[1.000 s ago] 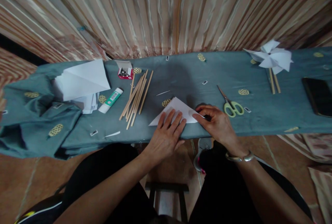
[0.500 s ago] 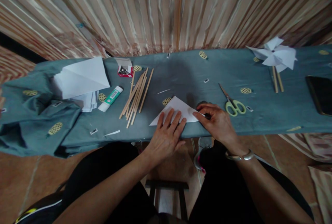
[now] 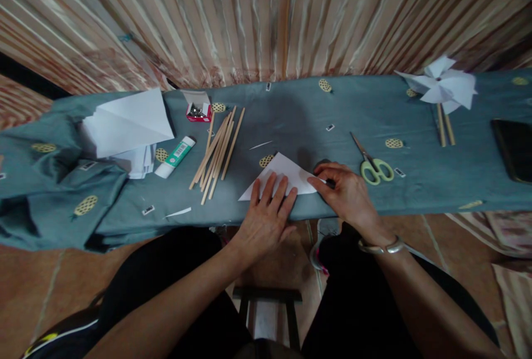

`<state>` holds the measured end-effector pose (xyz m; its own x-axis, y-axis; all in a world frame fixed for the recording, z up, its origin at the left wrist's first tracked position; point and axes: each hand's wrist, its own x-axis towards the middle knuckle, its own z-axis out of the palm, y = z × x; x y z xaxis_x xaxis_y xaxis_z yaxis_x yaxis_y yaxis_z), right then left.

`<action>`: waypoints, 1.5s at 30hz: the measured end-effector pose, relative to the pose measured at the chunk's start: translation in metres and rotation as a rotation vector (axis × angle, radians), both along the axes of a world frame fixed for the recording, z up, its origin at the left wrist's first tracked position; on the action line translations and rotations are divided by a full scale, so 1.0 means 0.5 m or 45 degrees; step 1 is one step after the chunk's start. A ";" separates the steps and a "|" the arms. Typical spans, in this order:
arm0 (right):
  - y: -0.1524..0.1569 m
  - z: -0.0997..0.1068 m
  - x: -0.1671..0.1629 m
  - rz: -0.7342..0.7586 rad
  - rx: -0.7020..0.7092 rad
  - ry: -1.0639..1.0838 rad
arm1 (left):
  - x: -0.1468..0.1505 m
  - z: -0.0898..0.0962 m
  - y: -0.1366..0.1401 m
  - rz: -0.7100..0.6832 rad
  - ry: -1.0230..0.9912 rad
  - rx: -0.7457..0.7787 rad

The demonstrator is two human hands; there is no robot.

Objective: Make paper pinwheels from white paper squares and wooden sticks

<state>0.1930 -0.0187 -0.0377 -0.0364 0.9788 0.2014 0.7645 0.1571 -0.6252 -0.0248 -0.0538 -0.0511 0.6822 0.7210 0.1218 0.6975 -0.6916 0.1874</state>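
A white sheet of paper, folded into a triangle, lies near the front edge of the cloth-covered table. My left hand rests flat on its lower middle with the fingers spread. At the paper's right corner is my right hand, thumb and forefinger closed on that corner. Something small and dark shows between thumb and forefinger; I cannot make out what it is. Scissors with pale green handles lie just right of my right hand. The paper's lower edge is partly under my left fingers.
Left of the paper lie several wooden sticks, a glue stick, a red box of metal pins and stacked white paper. On the right are a paper pinwheel and a black phone. A striped curtain hangs behind.
Both hands keep almost the same places on the folded paper. The whole view has shifted very slightly; nothing has been picked up or let go.
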 end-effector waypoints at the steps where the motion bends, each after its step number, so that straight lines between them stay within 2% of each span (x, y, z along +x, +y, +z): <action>1: 0.000 -0.001 0.000 -0.002 0.002 0.001 | 0.000 0.000 0.000 0.001 0.003 0.003; 45: -0.001 0.002 -0.010 -0.055 0.013 -0.089 | 0.004 -0.003 0.002 -0.001 0.047 0.012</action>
<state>0.1879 -0.0190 -0.0368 -0.0089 0.9776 0.2102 0.8125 0.1296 -0.5683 -0.0228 -0.0530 -0.0526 0.6870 0.7193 0.1032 0.7032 -0.6938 0.1550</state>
